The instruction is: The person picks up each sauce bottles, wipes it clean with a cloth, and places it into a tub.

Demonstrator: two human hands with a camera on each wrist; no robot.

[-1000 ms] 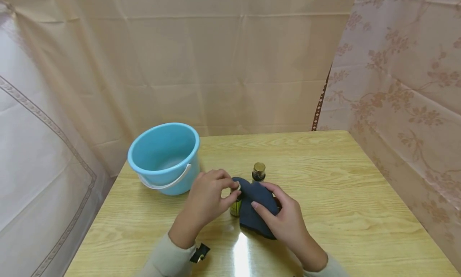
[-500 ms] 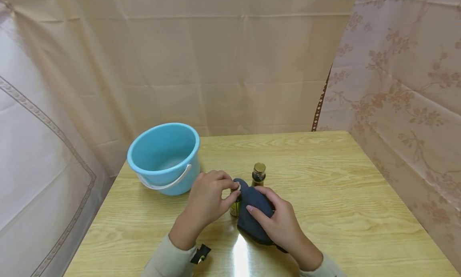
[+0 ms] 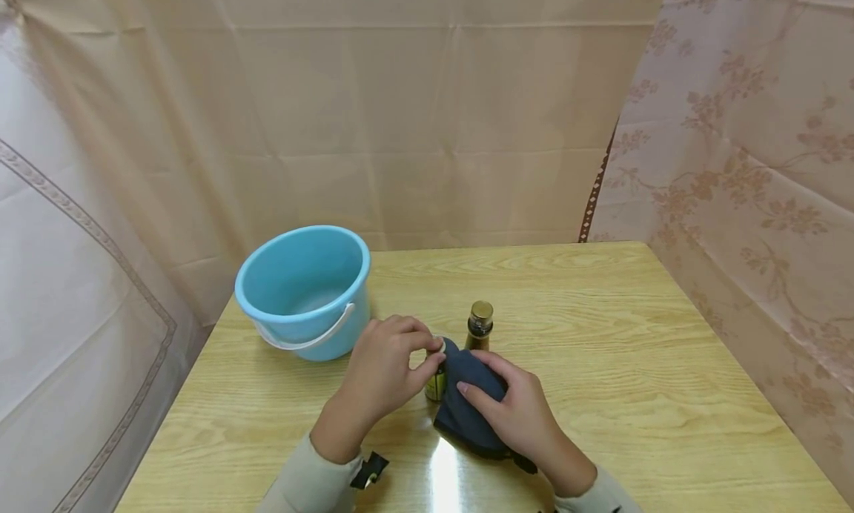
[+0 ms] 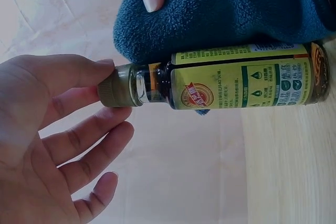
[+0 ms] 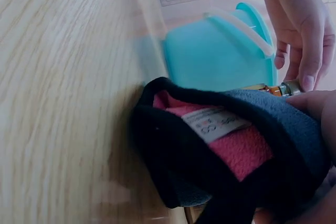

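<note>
Standing on 1 wooden table (image 3: 600,365), curtains hanging close on 3 sides, near edge running under the forearms. Sitting at back-left corner, 1 blue bucket (image 3: 303,290), white handle hanging down front, just beside L hand. Lots of bare tabletop lying to the right & behind; left side crowded by bucket.

Lying mid-table, near front: 1 dark blue fleece cloth (image 3: 467,394), pink lining & white tag showing in R wrist view.

Standing upright: 2 small bottles. Bottle w/ gold cap (image 3: 480,325) standing just behind cloth. Green-label bottle (image 4: 231,80) touching cloth, standing between the 2 hands.

Left hand (image 3: 387,368): pinching green-label bottle's cap w/ thumb & forefinger, other fingers loosely spread. Right hand (image 3: 517,409): fingers curling over cloth, pressing it against that bottle's side.
</note>
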